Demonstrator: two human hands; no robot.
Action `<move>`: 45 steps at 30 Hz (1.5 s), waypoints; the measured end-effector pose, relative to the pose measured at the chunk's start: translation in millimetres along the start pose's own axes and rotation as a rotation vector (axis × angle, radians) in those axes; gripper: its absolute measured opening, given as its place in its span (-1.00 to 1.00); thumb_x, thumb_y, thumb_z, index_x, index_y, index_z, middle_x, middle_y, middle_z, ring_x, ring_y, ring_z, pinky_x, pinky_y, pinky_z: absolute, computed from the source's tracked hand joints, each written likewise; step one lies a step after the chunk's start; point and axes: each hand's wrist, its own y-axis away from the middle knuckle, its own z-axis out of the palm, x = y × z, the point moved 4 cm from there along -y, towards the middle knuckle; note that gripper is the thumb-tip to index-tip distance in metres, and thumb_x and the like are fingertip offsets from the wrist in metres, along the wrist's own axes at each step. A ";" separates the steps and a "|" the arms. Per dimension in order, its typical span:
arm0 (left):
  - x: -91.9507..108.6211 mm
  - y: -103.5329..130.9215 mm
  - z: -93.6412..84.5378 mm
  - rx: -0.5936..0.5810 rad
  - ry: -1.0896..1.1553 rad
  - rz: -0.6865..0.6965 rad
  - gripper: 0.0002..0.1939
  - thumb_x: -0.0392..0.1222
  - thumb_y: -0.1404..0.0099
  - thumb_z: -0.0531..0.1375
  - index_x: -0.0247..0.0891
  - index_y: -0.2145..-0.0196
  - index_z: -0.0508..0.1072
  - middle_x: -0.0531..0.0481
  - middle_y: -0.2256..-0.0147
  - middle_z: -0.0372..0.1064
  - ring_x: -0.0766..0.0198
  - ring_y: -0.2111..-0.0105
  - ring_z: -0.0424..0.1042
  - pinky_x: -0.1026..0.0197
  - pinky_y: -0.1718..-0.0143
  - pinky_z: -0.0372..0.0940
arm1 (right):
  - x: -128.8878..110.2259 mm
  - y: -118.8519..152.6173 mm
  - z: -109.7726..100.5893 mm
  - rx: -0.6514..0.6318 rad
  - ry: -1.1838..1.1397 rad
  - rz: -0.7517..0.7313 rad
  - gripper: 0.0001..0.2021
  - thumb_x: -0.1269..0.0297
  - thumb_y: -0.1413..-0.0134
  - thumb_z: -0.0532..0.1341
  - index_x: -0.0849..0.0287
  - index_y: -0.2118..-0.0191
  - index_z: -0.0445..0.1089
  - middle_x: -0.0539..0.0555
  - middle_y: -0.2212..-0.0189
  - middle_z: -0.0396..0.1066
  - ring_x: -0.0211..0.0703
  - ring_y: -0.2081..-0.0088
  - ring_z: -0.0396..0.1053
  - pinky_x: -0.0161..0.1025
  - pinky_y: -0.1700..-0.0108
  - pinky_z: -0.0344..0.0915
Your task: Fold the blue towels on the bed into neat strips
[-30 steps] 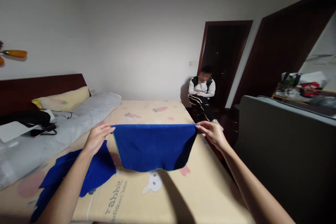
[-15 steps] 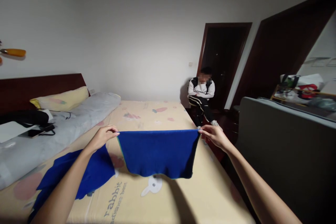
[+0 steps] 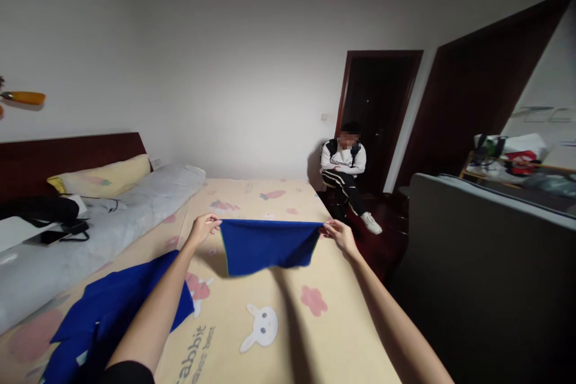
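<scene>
A blue cloth (image 3: pixel 270 246) hangs stretched between my two hands above the patterned bed sheet (image 3: pixel 346 312). Its upper left corner is pinched by my left hand (image 3: pixel 206 230), and its upper right corner by my right hand (image 3: pixel 339 236). The lower edge hangs loose and wavy over the bed. More blue fabric (image 3: pixel 121 294) lies rumpled on the sheet at the left, partly hidden behind my left forearm.
A grey quilt (image 3: pixel 148 210), a yellow pillow (image 3: pixel 103 177) and black items lie along the left side. A person (image 3: pixel 344 162) sits near the dark door. A grey panel (image 3: pixel 486 264) stands at the right, before a cluttered shelf.
Both hands have moved forward over the bed and closer together, carrying the cloth away from me. Its lower edge has swung up. The seated person's leg has shifted.
</scene>
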 end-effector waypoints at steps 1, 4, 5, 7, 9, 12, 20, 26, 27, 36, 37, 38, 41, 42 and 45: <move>-3.2 4.3 0.1 0.014 -0.017 0.011 -0.62 0.16 -0.08 0.18 -0.25 0.39 0.36 0.04 0.50 0.38 0.22 0.43 0.42 0.20 0.42 0.27 | 4.8 1.9 -4.7 -0.011 -0.014 0.019 -0.38 -0.31 0.32 0.31 0.24 0.37 0.40 0.20 0.46 0.53 -0.02 0.38 0.51 -0.12 0.29 0.43; -19.4 36.7 7.0 0.022 -0.100 0.028 -0.68 0.10 -0.12 0.17 -0.22 0.35 0.41 0.00 0.39 0.42 0.16 0.31 0.40 0.14 0.24 0.30 | 25.8 25.2 -21.0 -0.061 -0.030 0.085 -0.45 -0.21 0.29 0.35 0.21 0.32 0.43 0.16 0.41 0.54 -0.09 0.36 0.48 -0.15 0.24 0.42; -26.7 53.7 13.1 0.008 -0.129 0.033 -0.72 0.07 -0.13 0.17 -0.21 0.36 0.42 -0.01 0.35 0.43 0.15 0.27 0.39 0.13 0.18 0.29 | 36.1 39.3 -25.2 -0.085 -0.031 0.115 -0.48 -0.17 0.28 0.37 0.21 0.33 0.44 0.16 0.41 0.54 -0.12 0.37 0.47 -0.16 0.25 0.41; -44.3 95.2 31.8 -0.052 -0.183 0.040 -0.80 -0.01 -0.13 0.18 -0.19 0.42 0.45 -0.01 0.32 0.43 0.15 0.22 0.39 0.12 0.10 0.28 | 62.2 76.5 -29.2 -0.130 -0.033 0.192 -0.53 -0.12 0.28 0.39 0.22 0.37 0.46 0.14 0.44 0.52 -0.15 0.40 0.44 -0.19 0.29 0.39; -65.6 143.1 56.6 -0.137 -0.226 0.031 -0.86 -0.09 -0.12 0.20 -0.18 0.49 0.44 0.01 0.35 0.42 0.18 0.25 0.40 0.14 0.11 0.28 | 94.1 122.2 -27.1 -0.158 -0.044 0.284 -0.55 -0.11 0.29 0.39 0.22 0.43 0.46 0.11 0.50 0.50 -0.16 0.44 0.42 -0.18 0.32 0.38; -101.4 214.8 93.8 -0.253 -0.329 -0.008 -0.90 -0.21 -0.17 0.16 -0.17 0.46 0.46 0.04 0.34 0.43 0.23 0.27 0.40 0.19 0.16 0.28 | 142.6 192.6 -17.2 -0.165 -0.075 0.423 -0.55 -0.16 0.28 0.34 0.19 0.51 0.42 0.06 0.61 0.43 -0.16 0.56 0.36 -0.15 0.45 0.34; -153.7 305.0 127.0 -0.411 -0.765 -0.032 -0.77 -0.39 -0.21 0.09 -0.08 0.37 0.46 0.12 0.26 0.45 0.26 0.16 0.39 0.20 0.04 0.24 | 198.7 284.7 -17.5 -0.109 -0.188 0.586 -0.59 -0.18 0.37 0.32 0.06 0.54 0.34 0.02 0.64 0.35 -0.04 0.54 0.39 -0.06 0.47 0.31; -153.4 320.9 116.9 -0.422 -0.802 0.021 -0.70 -0.43 -0.18 0.06 -0.04 0.37 0.48 0.13 0.22 0.49 0.24 0.12 0.43 0.13 -0.06 0.26 | 196.2 301.8 -30.5 -0.239 -0.066 0.632 -0.61 -0.18 0.23 0.26 0.07 0.53 0.37 0.00 0.63 0.37 -0.08 0.55 0.38 -0.13 0.45 0.30; -155.1 323.6 116.4 -0.417 -0.809 0.043 -0.69 -0.42 -0.17 0.07 -0.03 0.32 0.49 0.11 0.17 0.50 0.21 0.07 0.43 0.10 -0.08 0.26 | 197.1 301.4 -32.9 -0.263 0.022 0.600 -0.60 -0.20 0.23 0.25 0.07 0.55 0.37 0.00 0.63 0.38 -0.06 0.54 0.39 -0.12 0.44 0.32; -126.3 293.2 225.7 -0.270 -0.693 0.114 -0.35 -0.38 -0.23 -0.08 -0.13 -0.27 0.16 -0.05 -0.24 0.25 0.15 -0.22 0.24 0.06 -0.21 0.24 | 194.8 284.2 81.3 -0.080 0.671 -0.003 -0.56 0.18 -0.13 -0.05 0.05 -0.02 0.44 0.14 0.01 0.50 0.03 -0.02 0.44 -0.04 -0.06 0.37; -121.5 287.9 246.1 -0.291 -0.702 0.103 -0.30 -0.42 -0.20 -0.09 -0.15 -0.30 0.07 -0.04 -0.29 0.14 0.16 -0.27 0.15 0.05 -0.24 0.19 | 195.1 286.1 107.9 -0.167 0.697 -0.051 -0.53 0.25 -0.14 -0.05 0.01 -0.12 0.36 0.09 -0.12 0.40 0.00 -0.13 0.36 -0.03 -0.12 0.33; -118.8 284.2 263.7 -0.325 -0.717 0.091 -0.28 -0.43 -0.20 -0.10 -0.16 -0.32 0.00 -0.04 -0.32 0.06 0.16 -0.30 0.09 0.02 -0.27 0.15 | 197.1 288.8 129.9 -0.241 0.728 -0.078 -0.50 0.28 -0.14 -0.04 -0.04 -0.19 0.27 0.05 -0.20 0.30 -0.01 -0.19 0.29 -0.01 -0.16 0.30; -126.3 284.2 284.2 -0.397 -0.778 0.058 -0.36 -0.30 -0.31 -0.11 -0.10 -0.32 -0.12 -0.01 -0.34 -0.06 0.12 -0.32 0.03 -0.09 -0.28 0.10 | 211.3 298.2 155.8 -0.366 0.817 -0.136 -0.49 0.22 -0.20 0.00 -0.13 -0.27 0.09 0.01 -0.28 0.13 0.03 -0.26 0.16 0.06 -0.21 0.24; -133.2 287.4 278.9 -0.391 -0.798 0.054 -0.40 -0.23 -0.35 -0.12 -0.07 -0.32 -0.16 0.01 -0.34 -0.07 0.12 -0.32 0.04 -0.10 -0.27 0.10 | 218.2 300.8 149.4 -0.352 0.850 -0.151 -0.49 0.16 -0.21 0.02 -0.14 -0.27 0.07 0.02 -0.28 0.12 0.05 -0.26 0.16 0.09 -0.22 0.23; -159.8 302.6 237.8 -0.314 -0.856 0.056 -0.42 -0.06 -0.40 -0.12 0.03 -0.31 -0.26 0.07 -0.34 -0.06 0.14 -0.30 0.08 -0.06 -0.25 0.11 | 240.9 307.8 98.3 -0.189 0.949 -0.135 -0.46 -0.01 -0.18 0.06 -0.17 -0.27 0.06 0.03 -0.26 0.14 0.12 -0.24 0.19 0.13 -0.19 0.25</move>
